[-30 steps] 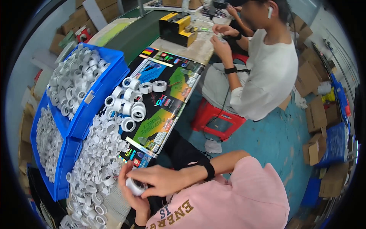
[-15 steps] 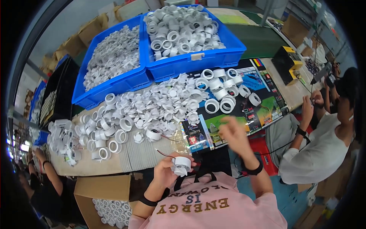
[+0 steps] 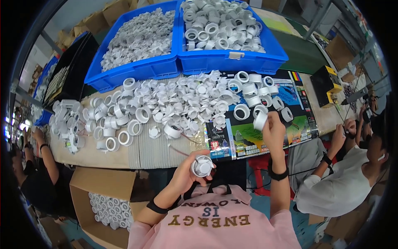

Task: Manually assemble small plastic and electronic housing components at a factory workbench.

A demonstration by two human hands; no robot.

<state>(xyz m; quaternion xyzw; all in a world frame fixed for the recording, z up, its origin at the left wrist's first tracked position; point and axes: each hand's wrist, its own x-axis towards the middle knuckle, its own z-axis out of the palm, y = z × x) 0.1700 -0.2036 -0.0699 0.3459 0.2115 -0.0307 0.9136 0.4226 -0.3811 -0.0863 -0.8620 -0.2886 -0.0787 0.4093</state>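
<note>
Near my chest, my left hand (image 3: 185, 173) is closed around a round white plastic housing (image 3: 203, 166) with a finned white insert seated in its opening. A thin reddish wire (image 3: 177, 150) sticks out beside it. Over the printed mat, my right hand (image 3: 275, 132) pinches a white plastic ring (image 3: 260, 120) between thumb and fingers. Several similar rings (image 3: 250, 88) stand and lie just beyond that hand. A heap of small finned white inserts (image 3: 182, 99) covers the middle of the table. One housing with a wire (image 3: 173, 130) rests at the heap's near edge.
Two blue bins (image 3: 232, 62) full of white parts stand at the back. More rings (image 3: 112, 116) lie at left. A cardboard box (image 3: 103, 178) of white parts sits below the table's front edge. A yellow-and-black device (image 3: 327, 87) and a co-worker (image 3: 340, 182) are at right.
My right hand has moved right and outward to the rings and now holds one. The housing in my left hand has turned, its insert facing up. The whole view has shifted.
</note>
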